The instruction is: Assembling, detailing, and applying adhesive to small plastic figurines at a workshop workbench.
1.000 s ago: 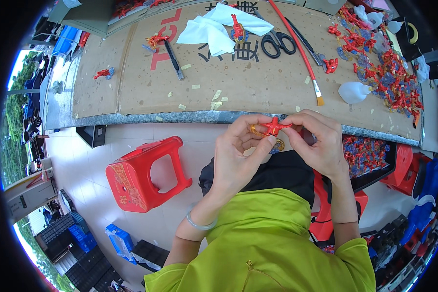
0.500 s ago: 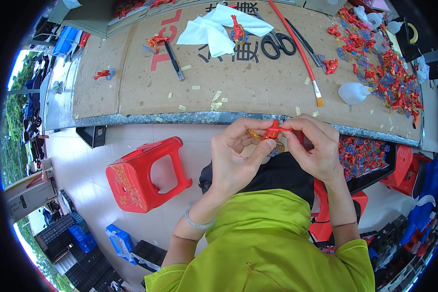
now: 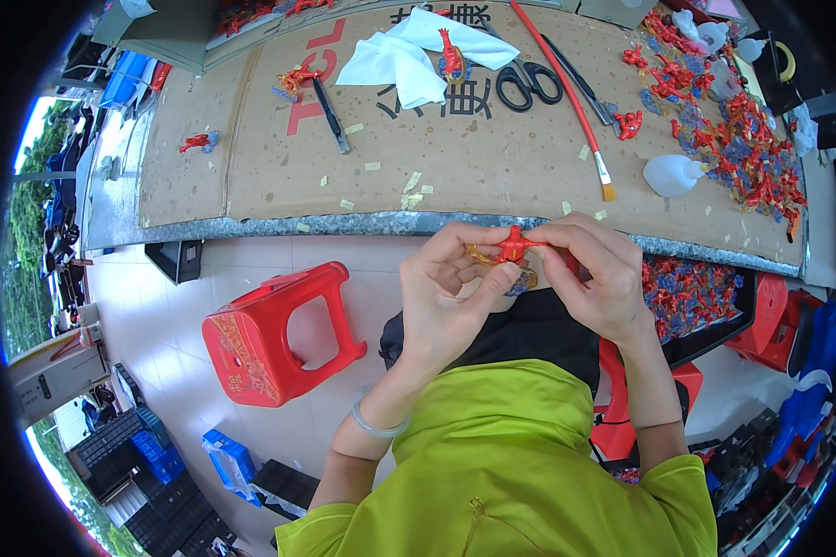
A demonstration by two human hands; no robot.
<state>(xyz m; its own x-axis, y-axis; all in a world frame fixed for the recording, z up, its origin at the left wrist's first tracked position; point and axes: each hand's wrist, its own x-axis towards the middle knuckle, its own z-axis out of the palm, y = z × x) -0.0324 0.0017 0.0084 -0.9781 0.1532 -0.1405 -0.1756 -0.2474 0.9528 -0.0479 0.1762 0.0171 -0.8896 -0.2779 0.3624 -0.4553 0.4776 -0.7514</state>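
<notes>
Just off the table's front edge, both hands hold one small red plastic figurine [image 3: 514,243] with a yellow translucent ring and a bluish base. Its body is pinched between the thumb and forefinger of my left hand [image 3: 450,288]. My right hand [image 3: 599,274] grips the figurine's right arm between thumb and fingertips. Part of the base is hidden behind my left thumb. On the cardboard ahead stands a similar red figurine [image 3: 450,58] by a white cloth [image 3: 395,65]. Another figurine [image 3: 297,78] touches a dark pen-like tool [image 3: 331,115], and one more [image 3: 198,141] lies far left.
Black-handled scissors [image 3: 528,85], a long red brush [image 3: 567,84], tweezers [image 3: 581,82] and a white squeeze bottle [image 3: 672,174] lie on the cardboard [image 3: 279,176]. Figurines heap at right [image 3: 748,153]. A black tray of pieces [image 3: 692,299] sits below the edge; a red stool [image 3: 279,334] stands left.
Both hands have shifted very slightly left with the figurine between them. Their grip looks the same, and the things on the table stay in place.
</notes>
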